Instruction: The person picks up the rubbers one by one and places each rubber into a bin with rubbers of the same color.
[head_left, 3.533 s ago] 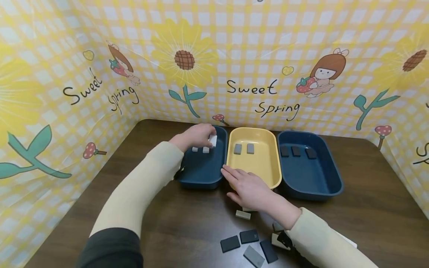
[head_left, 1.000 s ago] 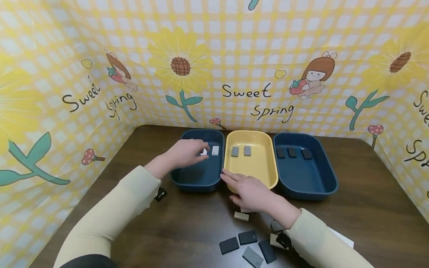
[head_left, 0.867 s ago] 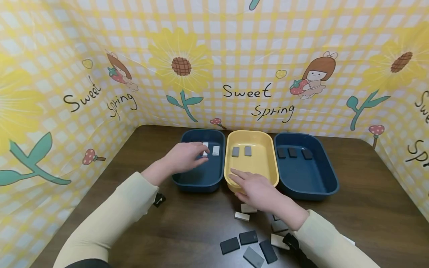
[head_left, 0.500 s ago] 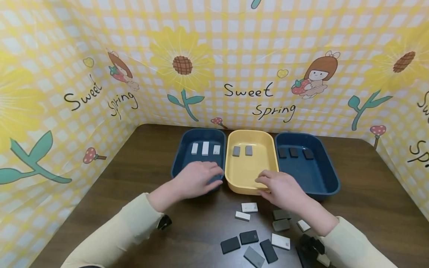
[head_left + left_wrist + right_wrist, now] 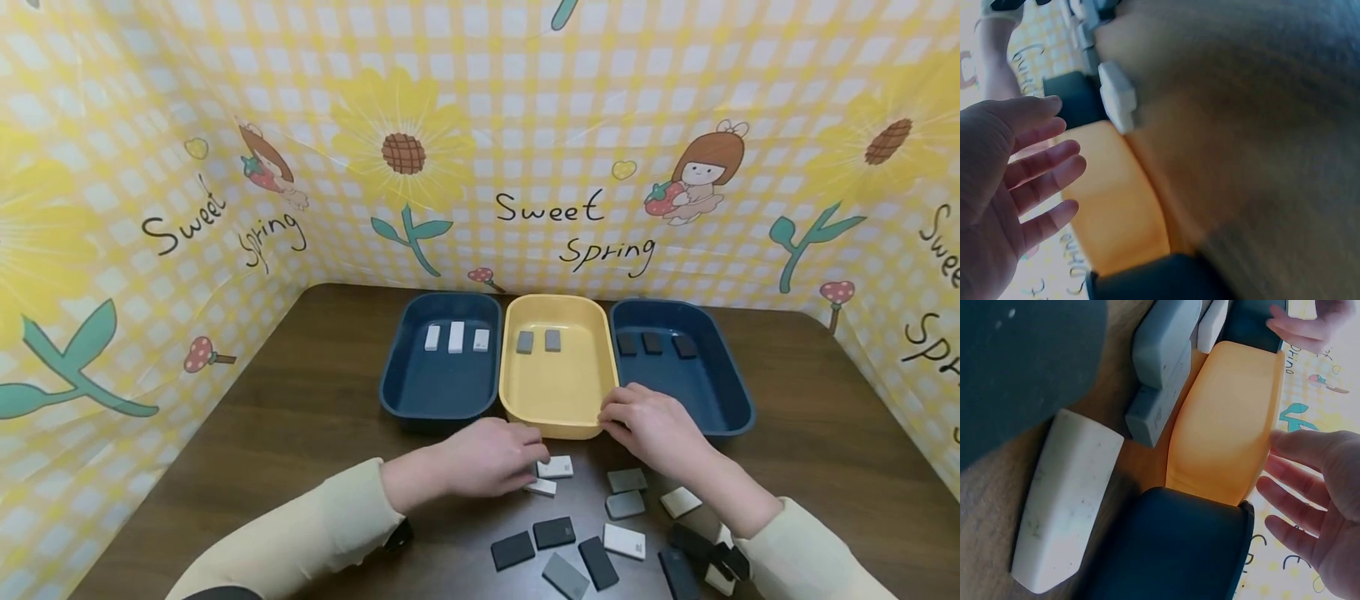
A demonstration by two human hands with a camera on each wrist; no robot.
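My left hand [image 5: 491, 458] is over the table in front of the yellow tray [image 5: 558, 429], fingers loosely bent beside a white block [image 5: 556, 467] and a thinner white block [image 5: 542, 487]. In the left wrist view the hand [image 5: 1022, 169] is relaxed and holds nothing, apart from the white blocks [image 5: 1116, 97]. At the yellow tray's front right corner is my right hand [image 5: 660, 429]. From the right wrist, that hand [image 5: 1329, 494] has spread fingers, with the thumb tip by the rim of the yellow tray [image 5: 1225, 419]; whether it touches cannot be told.
The left blue tray [image 5: 442, 392] holds three white blocks [image 5: 456, 337], the yellow one two grey blocks [image 5: 552, 340], the right blue tray [image 5: 705, 392] three black blocks [image 5: 652, 342]. Several black, grey [image 5: 566, 576] and white blocks [image 5: 624, 542] lie on the front of the table.
My left hand has left the left blue tray, where three white blocks now show, and moved toward the person and right. My right hand has shifted right along the yellow tray's front.
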